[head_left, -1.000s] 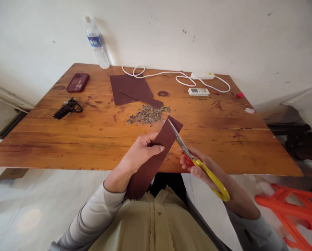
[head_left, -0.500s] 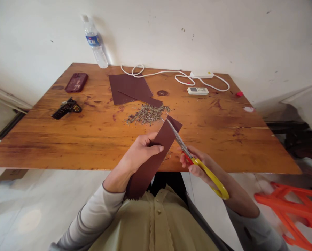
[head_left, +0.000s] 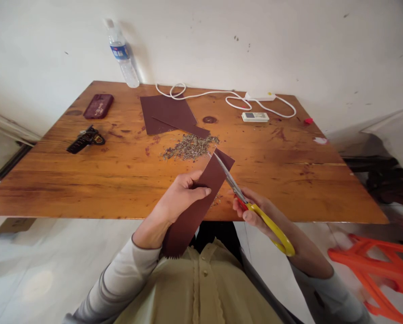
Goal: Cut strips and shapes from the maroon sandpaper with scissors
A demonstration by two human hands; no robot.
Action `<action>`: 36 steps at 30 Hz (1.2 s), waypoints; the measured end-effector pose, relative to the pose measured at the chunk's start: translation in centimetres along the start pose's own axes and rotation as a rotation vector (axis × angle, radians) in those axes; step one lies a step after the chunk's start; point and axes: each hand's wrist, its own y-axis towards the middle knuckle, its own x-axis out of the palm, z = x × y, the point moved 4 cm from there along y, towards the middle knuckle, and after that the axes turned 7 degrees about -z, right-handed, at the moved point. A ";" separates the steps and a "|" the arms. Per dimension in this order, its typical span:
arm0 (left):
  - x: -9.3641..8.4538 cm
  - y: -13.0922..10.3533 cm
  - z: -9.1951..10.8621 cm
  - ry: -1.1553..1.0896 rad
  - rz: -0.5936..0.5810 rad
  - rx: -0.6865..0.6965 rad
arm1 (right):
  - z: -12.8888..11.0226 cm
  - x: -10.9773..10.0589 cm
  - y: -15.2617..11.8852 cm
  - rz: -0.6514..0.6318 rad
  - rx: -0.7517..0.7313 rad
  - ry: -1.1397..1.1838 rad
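Note:
My left hand [head_left: 184,198] grips a strip of dark maroon paper [head_left: 194,211], thumb on top, tilted over the table's front edge. The strip's lower end has a fringed, toothed edge. In my right hand [head_left: 252,209] is a pair of scissors [head_left: 272,227] with yellow and red handles. Their blades lie across the strip's upper end, close to its far corner. Just beyond the blades lies a heap of small brownish shreds [head_left: 191,147]. Behind the heap are a larger maroon sheet [head_left: 164,110] and a narrow maroon strip [head_left: 188,127] overlapping it.
On the wooden table [head_left: 279,180] are a phone [head_left: 99,106], a black hair claw clip [head_left: 86,139], a plastic bottle [head_left: 123,56] against the wall, a white power strip [head_left: 259,96] with its cord, and a white remote [head_left: 255,117]. An orange stool [head_left: 373,261] stands at lower right.
Hardly anything differs. Both hands, the paper strip and the scissors keep the same places, with only a very slight shift of the whole view.

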 end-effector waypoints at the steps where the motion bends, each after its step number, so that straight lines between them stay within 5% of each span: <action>1: 0.0 0.0 0.0 0.002 0.002 -0.001 | -0.1 0.1 -0.1 0.008 -0.010 0.000; 8: 0.0 -0.1 0.2 -0.002 0.012 -0.008 | 0.1 0.1 -0.6 0.079 -0.037 0.019; 15: -0.1 -0.3 -0.2 -0.002 0.020 -0.033 | 2.1 0.3 0.3 0.014 0.031 0.127; 36: 0.4 -0.3 -1.2 -0.123 0.035 0.021 | 3.9 3.4 0.6 -0.028 -0.074 0.277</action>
